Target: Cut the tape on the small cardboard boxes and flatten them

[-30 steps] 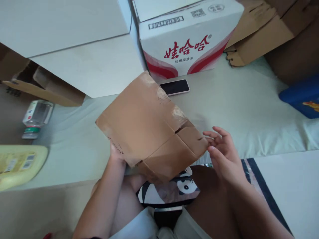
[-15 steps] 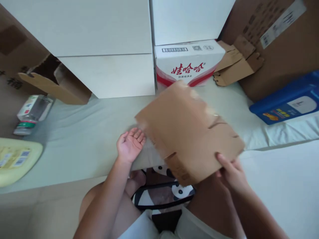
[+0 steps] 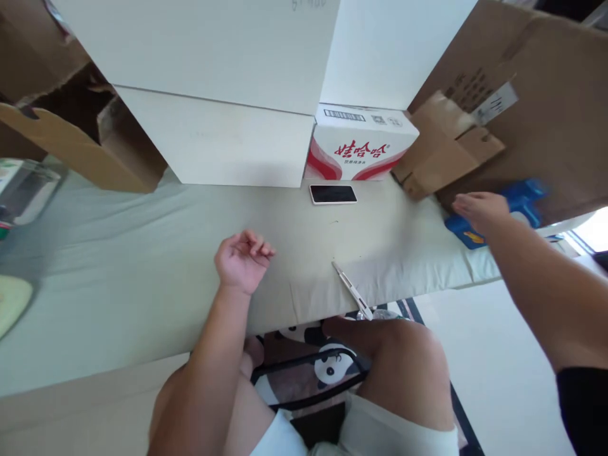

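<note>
My left hand is palm up over the pale green cloth, fingers loosely curled and apart, with nothing in it. Out to the right, my right hand has its fingers stretched leftward, in front of a blue jug that it partly hides; I see nothing in its grasp. Just beyond that hand, folded brown cardboard leans against a large carton. A white utility knife lies at the cloth's front edge. Farther back, a phone lies face up before a white-and-red box.
Tall white boxes stand along the back. At left are an open brown carton, a clear plastic bottle and part of a pale yellow container. A large brown carton stands at right.
My right hand has moved far right and let go of the cardboard, now among the pieces by the large carton. Phone and knife have come into sight. My left hand stays nearly in place.
</note>
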Demonstrator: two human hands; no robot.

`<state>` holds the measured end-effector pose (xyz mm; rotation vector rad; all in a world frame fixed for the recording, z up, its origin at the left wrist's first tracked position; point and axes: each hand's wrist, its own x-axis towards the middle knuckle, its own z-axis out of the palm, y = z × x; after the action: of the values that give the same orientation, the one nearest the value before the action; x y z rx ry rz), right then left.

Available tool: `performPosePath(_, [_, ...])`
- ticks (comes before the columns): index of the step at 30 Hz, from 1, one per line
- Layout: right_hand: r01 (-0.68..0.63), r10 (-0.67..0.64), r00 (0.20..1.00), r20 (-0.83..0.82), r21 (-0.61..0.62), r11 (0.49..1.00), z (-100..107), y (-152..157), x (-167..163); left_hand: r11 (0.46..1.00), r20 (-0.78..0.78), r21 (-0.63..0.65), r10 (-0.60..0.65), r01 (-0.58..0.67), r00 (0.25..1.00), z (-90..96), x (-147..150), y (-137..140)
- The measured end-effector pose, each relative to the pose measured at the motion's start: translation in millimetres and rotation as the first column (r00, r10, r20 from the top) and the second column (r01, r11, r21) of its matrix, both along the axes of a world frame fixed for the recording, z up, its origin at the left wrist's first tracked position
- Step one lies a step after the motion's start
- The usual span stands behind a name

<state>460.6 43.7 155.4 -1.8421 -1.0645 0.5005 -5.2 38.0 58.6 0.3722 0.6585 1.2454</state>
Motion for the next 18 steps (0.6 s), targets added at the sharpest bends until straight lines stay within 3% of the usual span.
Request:
performPosePath(4, [-0.169,0.174,0.985,0.001,-0.241,0.956,-23.6,35.7,-70.6,0.985,0.061,0.061,0.159,-0.163,0.985,14.4,-36.3,-1.0])
performPosePath(8, [-0.475,0.508,0.861,0.013,-0.336,0.814,-46.7,52.4,-188.2,0.961,0.165,0.065,0.254,-0.268,0.953,20.5,-73.9,-10.8])
performPosePath(12, [-0.713,0.758,0.639,0.128,-0.27,0.647,-43.7,80.9,-325.0,0.917,0.194,0.034,0.384,-0.397,0.903,16.9,-104.3,-15.6])
performPosePath(13, [-0.794,0.824,0.518,0.229,-0.23,0.562,-39.8,89.0,-360.2,0.906,0.196,0.028,0.41,-0.423,0.891,15.3,-110.9,-16.2])
performPosePath(15, [-0.907,0.859,0.308,0.408,-0.148,0.395,-30.8,105.1,-429.3,0.885,0.208,0.018,0.452,-0.465,0.868,12.6,-122.5,-17.2])
performPosePath(16, [-0.933,0.85,0.252,0.462,-0.117,0.34,-26.3,113.1,-462.4,0.877,0.217,0.013,0.467,-0.481,0.857,11.7,-127.4,-17.5])
performPosePath(18, [-0.952,0.819,0.206,0.535,-0.084,0.294,-17.9,129.5,-522.6,0.867,0.236,-0.004,0.485,-0.498,0.842,11.3,-135.1,-17.9])
